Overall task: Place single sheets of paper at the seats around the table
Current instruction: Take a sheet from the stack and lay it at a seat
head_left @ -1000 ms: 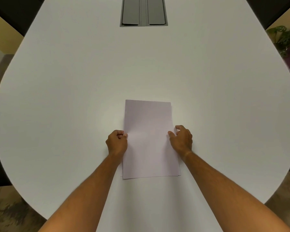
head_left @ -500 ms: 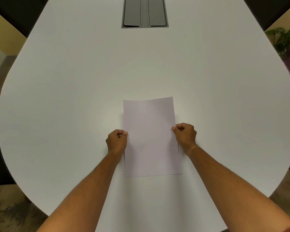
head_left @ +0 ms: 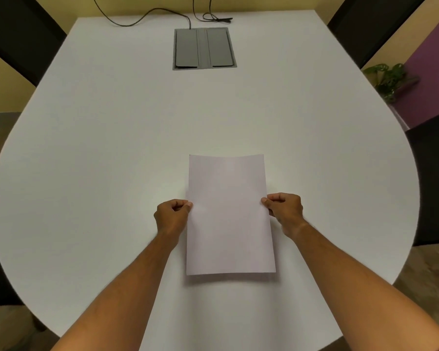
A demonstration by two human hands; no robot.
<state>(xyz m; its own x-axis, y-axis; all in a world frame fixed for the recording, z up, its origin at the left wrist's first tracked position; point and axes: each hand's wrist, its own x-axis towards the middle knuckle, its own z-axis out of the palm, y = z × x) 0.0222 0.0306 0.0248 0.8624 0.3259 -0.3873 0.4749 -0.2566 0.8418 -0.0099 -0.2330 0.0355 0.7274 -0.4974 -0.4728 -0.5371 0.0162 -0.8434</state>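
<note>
A stack of pale paper sheets (head_left: 230, 214) hangs a little above the white table (head_left: 112, 173), casting a shadow under its near edge. My left hand (head_left: 173, 216) pinches the stack's left edge at mid-height. On the right edge, at about the same height, my right hand (head_left: 285, 210) pinches it too. The far edge of the paper curls slightly upward. How many sheets are in the stack cannot be told.
A grey cable hatch (head_left: 204, 48) is set into the table at the far middle, with black cables (head_left: 147, 15) trailing behind it. Dark chairs stand at the far left (head_left: 15, 34), far right (head_left: 375, 26) and right (head_left: 433, 183). A potted plant (head_left: 388, 77) sits at the right.
My right hand closed on the paper's right edge, and both hands raised the stack off the table. The view tilted up, showing the table's far end.
</note>
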